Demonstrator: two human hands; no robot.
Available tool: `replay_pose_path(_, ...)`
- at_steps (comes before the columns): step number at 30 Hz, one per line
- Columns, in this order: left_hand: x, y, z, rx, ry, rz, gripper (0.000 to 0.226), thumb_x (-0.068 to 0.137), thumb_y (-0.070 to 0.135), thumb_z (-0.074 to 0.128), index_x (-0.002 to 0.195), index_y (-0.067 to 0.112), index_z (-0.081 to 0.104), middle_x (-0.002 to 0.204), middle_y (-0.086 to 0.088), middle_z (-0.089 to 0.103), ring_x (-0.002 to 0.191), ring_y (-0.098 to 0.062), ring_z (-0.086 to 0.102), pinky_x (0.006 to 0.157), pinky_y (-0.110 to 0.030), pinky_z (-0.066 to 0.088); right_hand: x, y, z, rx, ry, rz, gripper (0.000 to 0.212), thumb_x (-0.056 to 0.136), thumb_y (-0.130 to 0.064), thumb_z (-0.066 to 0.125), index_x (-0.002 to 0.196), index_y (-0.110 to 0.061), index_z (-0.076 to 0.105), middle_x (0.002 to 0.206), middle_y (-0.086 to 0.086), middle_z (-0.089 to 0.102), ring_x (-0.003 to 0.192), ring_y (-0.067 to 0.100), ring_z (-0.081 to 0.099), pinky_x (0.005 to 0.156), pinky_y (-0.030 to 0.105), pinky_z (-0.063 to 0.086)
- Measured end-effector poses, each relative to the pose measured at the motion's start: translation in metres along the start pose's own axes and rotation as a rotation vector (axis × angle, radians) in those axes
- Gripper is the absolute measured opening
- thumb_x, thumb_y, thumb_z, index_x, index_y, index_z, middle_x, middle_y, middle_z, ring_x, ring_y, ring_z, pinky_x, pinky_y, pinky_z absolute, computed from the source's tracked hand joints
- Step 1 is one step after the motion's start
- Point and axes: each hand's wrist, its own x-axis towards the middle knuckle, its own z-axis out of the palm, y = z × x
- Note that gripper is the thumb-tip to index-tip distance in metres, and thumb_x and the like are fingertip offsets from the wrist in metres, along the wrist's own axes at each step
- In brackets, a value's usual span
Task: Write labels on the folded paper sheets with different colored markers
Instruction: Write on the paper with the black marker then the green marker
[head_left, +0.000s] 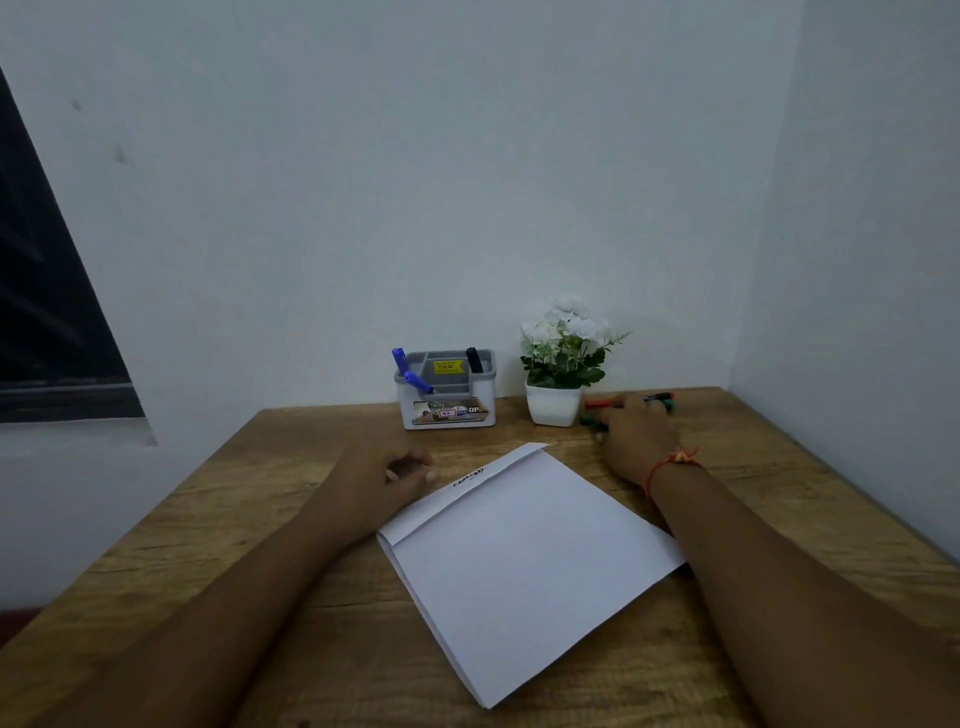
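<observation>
White folded paper (524, 561) lies flat on the tabletop (363, 675), turned at an angle, with a black scribble (470, 477) on its narrow far strip. Red marker (597, 403) and green marker (588, 420) lie far right, partly under the right hand (636, 441). Two blue markers (399, 358) and a black marker (474, 359) stick out of the holder (447, 410).

Organizer (448, 387) left of plant (560, 358)

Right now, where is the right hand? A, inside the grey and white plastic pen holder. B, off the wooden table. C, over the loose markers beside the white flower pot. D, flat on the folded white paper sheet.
C: the right hand lies over the loose red and green markers beside the white flower pot.
</observation>
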Motion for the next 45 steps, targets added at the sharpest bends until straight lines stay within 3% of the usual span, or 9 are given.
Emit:
replay_pose_path(6,0.0,0.002,0.0,-0.032,-0.011,-0.005,0.012,0.088,0.033,0.067,0.099,0.03,0.072,0.092,0.018,0.069,0.086,0.002,0.061,0.074,-0.014,0.047,-0.001,-0.003,-0.019,-0.033,-0.099,-0.017,0.031,0.101,-0.027,0.055,0.127,-0.017,0.069,0.128,0.01,0.066,0.118,0.026,0.06,0.102,0.036,0.046)
replay_pose_path(11,0.0,0.003,-0.001,-0.054,-0.022,-0.008,0.013,0.088,0.034,0.067,0.099,0.028,0.072,0.093,0.017,0.069,0.087,-0.001,0.062,0.076,-0.019,0.05,0.009,-0.016,-0.047,-0.032,-0.437,0.092,0.047,0.103,-0.022,0.053,0.148,-0.01,0.047,0.151,0.011,0.048,0.128,0.023,0.052,0.112,0.033,0.037)
replay_pose_path(16,-0.002,0.005,-0.001,-0.073,-0.017,-0.002,0.012,0.087,0.033,0.068,0.097,0.028,0.072,0.092,0.016,0.069,0.088,-0.001,0.061,0.077,-0.02,0.05,0.022,-0.02,-0.045,-0.006,-0.495,0.167,0.054,0.098,-0.026,0.061,0.148,-0.008,0.047,0.149,0.013,0.049,0.135,0.028,0.049,0.114,0.037,0.039)
replay_pose_path(18,-0.002,0.006,-0.002,-0.08,-0.017,0.002,0.011,0.088,0.031,0.069,0.097,0.027,0.073,0.092,0.015,0.069,0.087,-0.001,0.061,0.075,-0.018,0.049,0.016,-0.015,-0.041,-0.052,-0.454,0.076,0.045,0.1,-0.025,0.058,0.143,-0.013,0.054,0.145,0.011,0.054,0.132,0.027,0.051,0.112,0.037,0.04)
replay_pose_path(22,-0.002,0.01,-0.002,-0.095,-0.051,0.015,0.012,0.087,0.029,0.07,0.098,0.027,0.074,0.094,0.015,0.068,0.089,0.003,0.06,0.071,-0.009,0.044,-0.005,-0.007,-0.028,-0.122,0.006,-0.213,0.031,0.103,-0.025,0.048,0.129,-0.028,0.065,0.127,0.006,0.066,0.116,0.028,0.056,0.095,0.038,0.048)
replay_pose_path(32,-0.002,0.022,0.0,0.025,-0.331,0.174,0.026,0.089,0.039,0.066,0.114,0.035,0.071,0.117,0.019,0.061,0.104,0.01,0.051,0.079,-0.001,0.038,-0.031,-0.057,-0.038,0.439,0.357,-0.481,0.02,0.102,-0.017,0.051,0.119,-0.02,0.061,0.102,0.005,0.067,0.089,0.022,0.062,0.076,0.038,0.052)
replay_pose_path(36,-0.002,0.017,0.003,-0.003,-0.337,0.185,0.025,0.087,0.039,0.068,0.112,0.035,0.071,0.122,0.016,0.061,0.109,0.004,0.054,0.092,-0.013,0.042,-0.043,-0.075,-0.039,1.028,0.133,-0.337,0.029,0.102,-0.005,0.042,0.099,-0.02,0.067,0.087,0.013,0.067,0.067,0.017,0.065,0.06,0.034,0.054)
replay_pose_path(39,-0.003,0.016,0.003,-0.004,-0.344,0.173,0.027,0.087,0.04,0.067,0.113,0.035,0.07,0.124,0.018,0.06,0.113,0.005,0.053,0.095,-0.013,0.04,-0.052,-0.088,-0.041,1.55,-0.156,-0.137,0.041,0.099,0.007,0.035,0.102,-0.011,0.072,0.099,0.016,0.07,0.081,0.017,0.07,0.073,0.034,0.06)
replay_pose_path(45,-0.003,0.019,0.008,0.052,-0.332,0.153,0.027,0.088,0.037,0.066,0.114,0.032,0.069,0.128,0.017,0.058,0.114,0.003,0.052,0.091,-0.003,0.032,-0.056,-0.101,-0.024,1.575,-0.219,-0.215,0.027,0.097,0.011,0.051,0.11,-0.009,0.064,0.089,0.012,0.07,0.082,0.018,0.072,0.074,0.026,0.062)
